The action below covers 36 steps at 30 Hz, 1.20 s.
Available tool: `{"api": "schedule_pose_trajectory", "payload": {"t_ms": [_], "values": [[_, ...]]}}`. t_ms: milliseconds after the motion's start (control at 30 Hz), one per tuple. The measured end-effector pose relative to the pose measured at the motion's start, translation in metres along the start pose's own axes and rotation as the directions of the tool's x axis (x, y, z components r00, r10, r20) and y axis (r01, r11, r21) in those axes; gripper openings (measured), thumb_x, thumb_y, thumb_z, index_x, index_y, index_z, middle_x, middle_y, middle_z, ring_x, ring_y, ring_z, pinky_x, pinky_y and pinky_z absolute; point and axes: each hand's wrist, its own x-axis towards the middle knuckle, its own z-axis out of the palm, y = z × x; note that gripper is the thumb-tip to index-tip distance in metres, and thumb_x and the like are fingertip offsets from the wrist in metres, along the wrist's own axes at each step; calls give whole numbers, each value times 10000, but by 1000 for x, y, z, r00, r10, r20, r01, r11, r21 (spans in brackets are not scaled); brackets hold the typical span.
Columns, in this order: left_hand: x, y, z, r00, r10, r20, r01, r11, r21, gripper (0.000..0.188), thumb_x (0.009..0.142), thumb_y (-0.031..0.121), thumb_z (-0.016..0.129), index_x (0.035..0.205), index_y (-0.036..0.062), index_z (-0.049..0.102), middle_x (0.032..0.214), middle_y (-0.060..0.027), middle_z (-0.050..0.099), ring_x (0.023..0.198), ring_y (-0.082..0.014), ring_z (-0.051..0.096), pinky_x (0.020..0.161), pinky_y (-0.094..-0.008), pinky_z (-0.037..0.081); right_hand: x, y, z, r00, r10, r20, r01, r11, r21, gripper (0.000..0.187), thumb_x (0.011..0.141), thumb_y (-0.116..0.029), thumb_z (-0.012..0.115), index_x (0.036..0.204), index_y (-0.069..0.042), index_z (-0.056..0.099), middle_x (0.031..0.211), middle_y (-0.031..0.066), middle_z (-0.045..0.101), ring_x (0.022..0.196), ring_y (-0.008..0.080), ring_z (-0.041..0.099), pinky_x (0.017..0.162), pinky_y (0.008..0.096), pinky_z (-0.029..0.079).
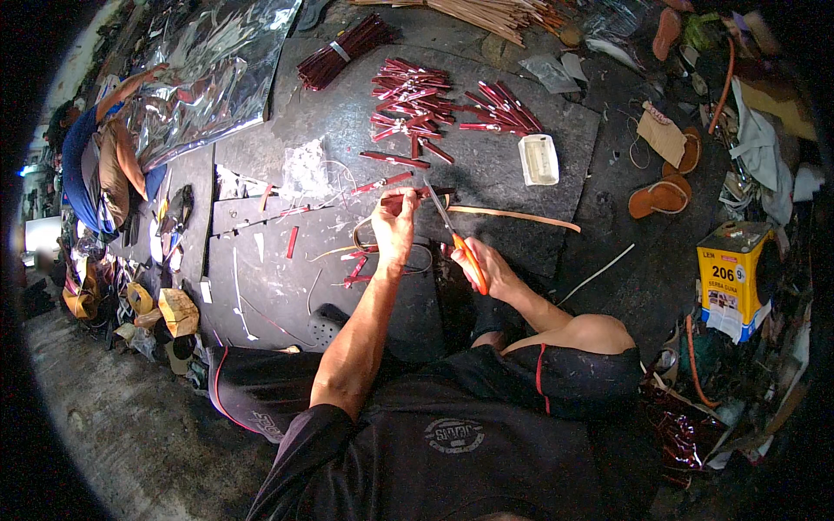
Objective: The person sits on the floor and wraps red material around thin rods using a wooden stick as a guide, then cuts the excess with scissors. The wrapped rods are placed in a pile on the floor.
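My right hand (pixel 488 266) grips orange-handled scissors (pixel 470 259), their blades pointing away from me and up to the left. Close to the blades, my left hand (pixel 395 227) pinches a thin dark red strip (pixel 437 192). The blades cross this strip; whether they touch it I cannot tell. A long tan strip (pixel 512 214) stretches rightward from near the scissors. Beyond my hands lies a heap of short dark red strip pieces (pixel 413 95), with a smaller pile (pixel 501 110) to its right. Under my left wrist are more red pieces (pixel 356 271) and a loop of thin cord.
A white rectangular dish (pixel 539 160) stands right of the piles. At the back lie a tied dark bundle (pixel 343 52) and long tan strips (pixel 486 13). Brown sandals (pixel 658 200) and a yellow can (pixel 734 273) are at right. Another person (pixel 113 165) sits at left beside shiny sheeting (pixel 213 87).
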Motion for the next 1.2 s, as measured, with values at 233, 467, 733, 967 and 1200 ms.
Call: {"api": "schedule_pose_trajectory", "payload": {"t_ms": [233,467,733,967,1200], "values": [[3,-5,-15,999,-49,-6,49,999,-12,217,934,173,669,1037,-16,641,953,-100,710,875,-154,665,826,-296,536,-12,0,-12,983,-181,36,179,983,48,200,949,-98,614,1113,8,570,1067,116,673,943,176,679,823,317,554],[3,-2,-32,963,-224,150,237,969,-76,186,943,162,653,1053,11,656,931,-53,687,824,-125,636,777,-282,537,-59,73,-85,470,-261,-843,34,960,-278,353,986,-196,525,1285,-10,494,1202,182,631,1041,303,655,908,409,515],[3,-8,-19,857,-288,428,393,902,-181,221,985,190,586,1074,-2,650,1016,-69,680,852,-138,650,834,-285,563,-152,174,-165,141,43,-989,-816,570,-92,631,870,-349,673,1365,-17,464,1225,228,551,1163,401,516,984,479,425],[-9,8,-6,785,-354,508,485,862,-148,287,1005,244,544,1109,-6,639,1067,-92,679,920,-165,660,863,-308,558,-19,1,-82,846,-395,-358,301,908,-292,261,929,-155,642,1158,-31,632,1002,114,675,926,199,655,832,344,529],[-19,15,-10,760,-355,544,446,894,-41,343,1014,263,531,1114,-44,646,1053,-118,689,944,-179,673,873,-282,558,28,-14,-19,920,-370,-133,322,903,-286,226,928,-153,623,1126,-44,637,995,131,701,924,267,685,824,365,530]]}}
